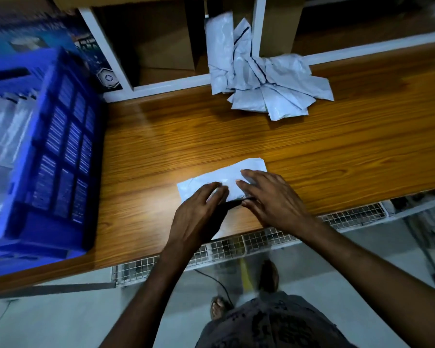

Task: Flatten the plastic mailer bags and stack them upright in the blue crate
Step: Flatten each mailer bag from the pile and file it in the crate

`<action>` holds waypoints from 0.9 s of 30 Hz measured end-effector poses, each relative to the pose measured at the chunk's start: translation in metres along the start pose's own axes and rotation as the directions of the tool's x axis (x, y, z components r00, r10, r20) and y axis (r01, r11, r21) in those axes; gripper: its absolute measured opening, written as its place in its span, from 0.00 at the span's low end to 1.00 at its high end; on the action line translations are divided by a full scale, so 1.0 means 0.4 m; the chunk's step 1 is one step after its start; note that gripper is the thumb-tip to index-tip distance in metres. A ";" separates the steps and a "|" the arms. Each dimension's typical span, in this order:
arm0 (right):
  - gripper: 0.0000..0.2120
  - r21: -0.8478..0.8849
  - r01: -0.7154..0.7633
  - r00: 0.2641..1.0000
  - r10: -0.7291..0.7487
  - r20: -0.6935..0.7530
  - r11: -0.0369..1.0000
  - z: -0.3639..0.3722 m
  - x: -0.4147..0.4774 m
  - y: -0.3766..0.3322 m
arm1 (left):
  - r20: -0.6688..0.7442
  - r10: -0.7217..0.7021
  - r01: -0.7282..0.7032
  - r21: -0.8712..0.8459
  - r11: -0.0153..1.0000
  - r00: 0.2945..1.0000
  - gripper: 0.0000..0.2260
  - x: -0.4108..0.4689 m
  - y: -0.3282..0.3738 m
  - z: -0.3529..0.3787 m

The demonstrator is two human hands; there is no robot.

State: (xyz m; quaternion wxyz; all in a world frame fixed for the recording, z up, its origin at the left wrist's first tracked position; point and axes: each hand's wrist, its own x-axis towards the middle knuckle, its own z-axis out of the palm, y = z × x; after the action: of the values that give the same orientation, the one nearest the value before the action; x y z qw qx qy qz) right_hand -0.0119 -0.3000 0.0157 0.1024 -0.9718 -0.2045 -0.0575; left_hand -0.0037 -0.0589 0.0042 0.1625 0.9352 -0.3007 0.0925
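While the left hand (pixel 199 209) and right hand (pixel 274 197) both lie on one bag (pixel 251 167), fingers stretched and pressing, neither grasping anything, that bag sits on the table (pixel 161 146) at its near edge, well apart from the crate (pixel 60 146) at far left.

Risks, as judged:
- Slick plastic under uneven pressure may slide off the near edge.
- Trapped air could puff the bag back up once released, so it would slump in the crate.
- Pressing over a fold would set a crease.

Counts: hands 2; bag being flattened 1; crate 1. Pile (pixel 261 81) at back: at least five crumpled bags, overlapping, exact number unreadable. Crate contents: pale shapes, too blurred to count.
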 end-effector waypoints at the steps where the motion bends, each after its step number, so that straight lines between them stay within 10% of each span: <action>1: 0.25 0.009 0.016 1.000 -0.016 -0.025 1.000 -0.010 0.003 -0.004 | -0.060 -0.014 0.012 -0.032 0.999 0.998 0.18 0.001 0.007 -0.019; 10: 0.18 0.015 0.120 0.974 -0.115 -0.193 0.993 -0.106 0.045 -0.014 | -0.277 -0.023 0.024 0.002 1.000 0.961 0.06 0.048 0.005 -0.154; 18: 0.11 0.186 -0.018 0.943 0.079 -0.324 0.982 -0.154 0.074 -0.036 | -0.314 -0.135 0.125 -0.051 0.991 0.940 0.06 0.043 0.014 -0.170; 23: 0.08 0.097 0.140 0.937 -0.100 -0.335 0.985 -0.169 0.092 -0.049 | -0.336 -0.205 0.192 -0.071 0.979 0.919 0.03 0.058 0.025 -0.184; 27: 0.07 0.225 0.016 0.925 0.071 -0.374 0.974 -0.155 0.094 -0.059 | -0.331 -0.172 0.174 -0.025 0.985 0.928 0.03 0.066 0.013 -0.190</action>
State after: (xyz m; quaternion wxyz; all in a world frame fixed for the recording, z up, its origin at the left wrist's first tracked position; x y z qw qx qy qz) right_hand 0.0082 -0.2783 0.0859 0.2495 -0.9273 -0.1723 -0.2196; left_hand 0.0088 -0.0495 0.0834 0.2162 0.9294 -0.1853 0.2348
